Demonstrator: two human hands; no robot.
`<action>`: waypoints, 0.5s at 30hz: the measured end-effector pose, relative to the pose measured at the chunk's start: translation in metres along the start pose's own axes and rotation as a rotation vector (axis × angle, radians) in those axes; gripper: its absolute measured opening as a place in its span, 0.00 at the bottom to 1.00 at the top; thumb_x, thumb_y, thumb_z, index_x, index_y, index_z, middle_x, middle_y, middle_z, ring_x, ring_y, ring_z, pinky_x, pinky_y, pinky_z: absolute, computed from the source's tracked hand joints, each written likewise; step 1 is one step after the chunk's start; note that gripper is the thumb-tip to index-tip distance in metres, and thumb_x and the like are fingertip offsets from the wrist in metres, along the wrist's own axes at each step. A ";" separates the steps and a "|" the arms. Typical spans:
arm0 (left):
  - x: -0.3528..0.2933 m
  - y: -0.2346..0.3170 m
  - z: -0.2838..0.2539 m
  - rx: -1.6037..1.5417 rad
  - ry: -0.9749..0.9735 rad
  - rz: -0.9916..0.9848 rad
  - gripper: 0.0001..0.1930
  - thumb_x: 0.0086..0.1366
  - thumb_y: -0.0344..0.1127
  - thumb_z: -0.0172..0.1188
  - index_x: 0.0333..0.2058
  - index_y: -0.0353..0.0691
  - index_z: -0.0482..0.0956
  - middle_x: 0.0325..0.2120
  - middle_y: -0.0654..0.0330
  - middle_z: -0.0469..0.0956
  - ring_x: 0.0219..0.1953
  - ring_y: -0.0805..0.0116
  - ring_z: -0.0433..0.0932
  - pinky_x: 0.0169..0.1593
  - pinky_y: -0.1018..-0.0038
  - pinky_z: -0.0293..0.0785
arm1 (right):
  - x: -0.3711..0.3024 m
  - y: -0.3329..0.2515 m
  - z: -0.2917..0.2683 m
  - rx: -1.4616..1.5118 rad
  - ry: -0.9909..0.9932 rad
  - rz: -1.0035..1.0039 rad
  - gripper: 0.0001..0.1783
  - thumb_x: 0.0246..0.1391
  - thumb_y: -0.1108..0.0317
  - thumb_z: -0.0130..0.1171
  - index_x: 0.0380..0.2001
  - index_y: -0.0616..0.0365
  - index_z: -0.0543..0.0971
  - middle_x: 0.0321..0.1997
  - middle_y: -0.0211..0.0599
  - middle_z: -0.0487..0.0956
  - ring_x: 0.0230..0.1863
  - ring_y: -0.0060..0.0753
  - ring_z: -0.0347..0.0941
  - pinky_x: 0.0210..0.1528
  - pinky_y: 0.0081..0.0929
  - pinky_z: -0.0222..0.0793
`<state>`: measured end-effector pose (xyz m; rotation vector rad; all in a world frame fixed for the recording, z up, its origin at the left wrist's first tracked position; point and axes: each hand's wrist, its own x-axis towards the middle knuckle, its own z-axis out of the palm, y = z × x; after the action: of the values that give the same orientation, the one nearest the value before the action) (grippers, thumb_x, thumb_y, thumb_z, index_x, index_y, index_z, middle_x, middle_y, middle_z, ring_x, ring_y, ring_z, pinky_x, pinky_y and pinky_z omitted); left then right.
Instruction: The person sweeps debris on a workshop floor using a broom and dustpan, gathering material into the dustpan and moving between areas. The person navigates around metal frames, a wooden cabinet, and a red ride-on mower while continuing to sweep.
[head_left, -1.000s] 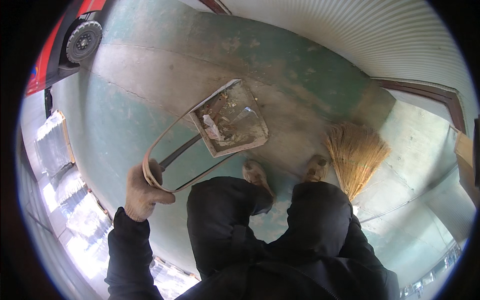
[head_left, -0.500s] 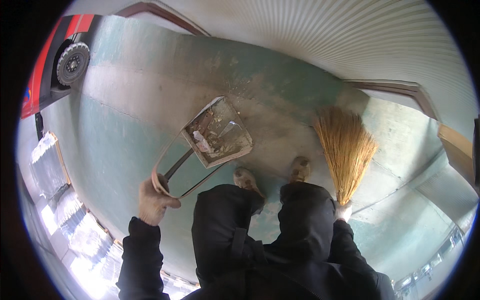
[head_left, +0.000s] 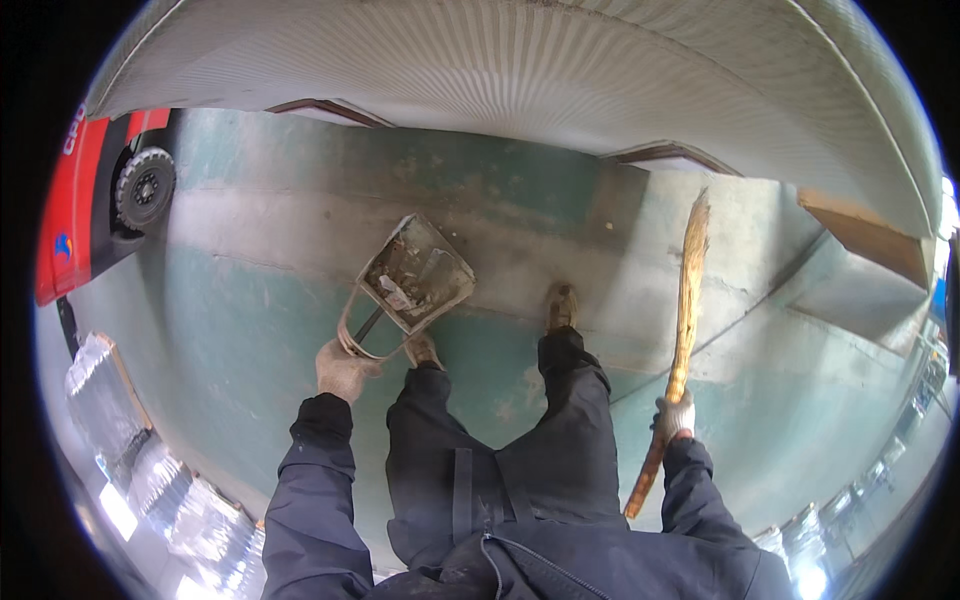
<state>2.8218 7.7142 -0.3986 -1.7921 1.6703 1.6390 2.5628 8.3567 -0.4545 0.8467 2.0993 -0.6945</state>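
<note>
My left hand (head_left: pixel 346 371), in a pale work glove, is closed round the handle of a dustpan (head_left: pixel 441 312). A curved strap (head_left: pixel 346 318) loops from the pan to that hand. Inside the pan lie dirt, small scraps and a whitish crumpled piece (head_left: pixel 396 293). Over on the right, my gloved right hand (head_left: pixel 676 414) grips a straw broom (head_left: pixel 689 295) near its middle. The broom appears narrow and edge-on, its bristle end pointing away from me and its handle end back toward my body. Broom and dustpan are well apart.
A red vehicle with a black wheel (head_left: pixel 146 189) stands at far left. Ahead runs a pale ribbed wall or shutter (head_left: pixel 520 60). A brown box-like object (head_left: pixel 865 235) is at far right. Wrapped stacks (head_left: pixel 105 395) line the lower left. My shoes (head_left: pixel 562 306) stand on the green-grey floor.
The broom has turned from showing its wide fan to edge-on, with its handle now visible behind my right hand. The dustpan sits slightly further left in view. My legs look straighter.
</note>
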 end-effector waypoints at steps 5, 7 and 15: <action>0.027 -0.010 -0.035 0.125 -0.115 0.019 0.26 0.49 0.17 0.78 0.50 0.24 0.88 0.46 0.52 0.92 0.46 0.63 0.90 0.54 0.66 0.85 | -0.009 -0.019 0.025 0.294 0.005 -0.066 0.61 0.63 0.75 0.67 0.90 0.37 0.44 0.41 0.43 0.80 0.27 0.40 0.79 0.26 0.46 0.83; 0.038 -0.028 -0.031 0.155 -0.125 0.051 0.24 0.49 0.16 0.77 0.49 0.24 0.88 0.45 0.51 0.93 0.45 0.62 0.90 0.54 0.65 0.86 | 0.014 -0.027 0.050 0.361 0.005 -0.052 0.56 0.66 0.72 0.68 0.89 0.38 0.48 0.42 0.46 0.80 0.28 0.42 0.80 0.27 0.48 0.84; 0.096 -0.087 0.016 0.328 -0.096 0.146 0.20 0.51 0.32 0.79 0.42 0.27 0.90 0.35 0.48 0.93 0.39 0.54 0.93 0.47 0.62 0.85 | 0.099 -0.040 0.229 -0.350 -0.415 0.083 0.21 0.73 0.61 0.62 0.62 0.62 0.82 0.41 0.48 0.90 0.42 0.51 0.90 0.42 0.51 0.86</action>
<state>2.8572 7.7010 -0.5233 -1.4447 1.9318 1.3783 2.5842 8.2053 -0.6564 0.5367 1.7305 -0.3981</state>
